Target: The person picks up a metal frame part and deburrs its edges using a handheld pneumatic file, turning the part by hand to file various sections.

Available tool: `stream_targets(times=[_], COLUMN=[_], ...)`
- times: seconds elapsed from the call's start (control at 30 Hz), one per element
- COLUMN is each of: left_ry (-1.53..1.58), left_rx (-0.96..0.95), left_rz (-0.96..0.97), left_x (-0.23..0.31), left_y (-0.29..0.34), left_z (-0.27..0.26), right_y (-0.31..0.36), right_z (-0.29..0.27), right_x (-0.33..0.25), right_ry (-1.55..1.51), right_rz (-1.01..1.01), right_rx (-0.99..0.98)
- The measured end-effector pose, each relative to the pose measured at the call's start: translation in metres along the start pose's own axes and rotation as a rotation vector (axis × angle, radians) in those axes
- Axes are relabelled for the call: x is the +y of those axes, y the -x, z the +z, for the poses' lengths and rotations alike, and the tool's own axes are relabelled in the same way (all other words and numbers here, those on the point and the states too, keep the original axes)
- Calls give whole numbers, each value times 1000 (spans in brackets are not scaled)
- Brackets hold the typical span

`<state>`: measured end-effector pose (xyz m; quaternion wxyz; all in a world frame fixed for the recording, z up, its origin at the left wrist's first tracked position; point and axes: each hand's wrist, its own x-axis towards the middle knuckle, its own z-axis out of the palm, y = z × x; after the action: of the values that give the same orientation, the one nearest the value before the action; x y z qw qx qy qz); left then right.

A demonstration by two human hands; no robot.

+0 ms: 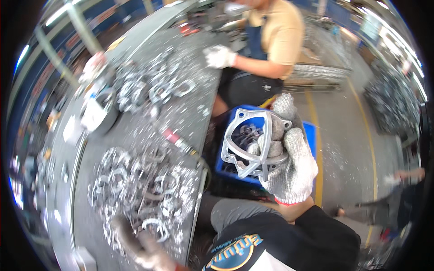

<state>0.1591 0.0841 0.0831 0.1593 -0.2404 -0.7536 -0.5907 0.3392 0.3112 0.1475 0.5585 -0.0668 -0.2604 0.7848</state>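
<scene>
From the head camera, a long grey workbench strewn with metal shavings runs through a workshop with a concrete floor. Heaps of shiny cast rings cover it. The right hand, in a knitted glove, grips a silvery ring-shaped casting above a blue bin. The left hand, blurred, reaches among the rings; its grip is unclear.
</scene>
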Motion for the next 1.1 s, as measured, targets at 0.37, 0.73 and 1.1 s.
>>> stream_targets(times=[0.37, 0.73, 1.1], left_ry=[696, 713, 638], left_rx=[-518, -370, -379], left_rz=[-302, -221, -307], left_x=[25, -1, -23], left_y=[35, 62, 80], left_z=[46, -9, -60], right_y=[53, 66, 81], right_z=[9, -12, 7], right_x=[70, 80, 111], right_ry=[-133, 330, 326], right_rz=[631, 704, 700], right_rx=[-261, -657, -843])
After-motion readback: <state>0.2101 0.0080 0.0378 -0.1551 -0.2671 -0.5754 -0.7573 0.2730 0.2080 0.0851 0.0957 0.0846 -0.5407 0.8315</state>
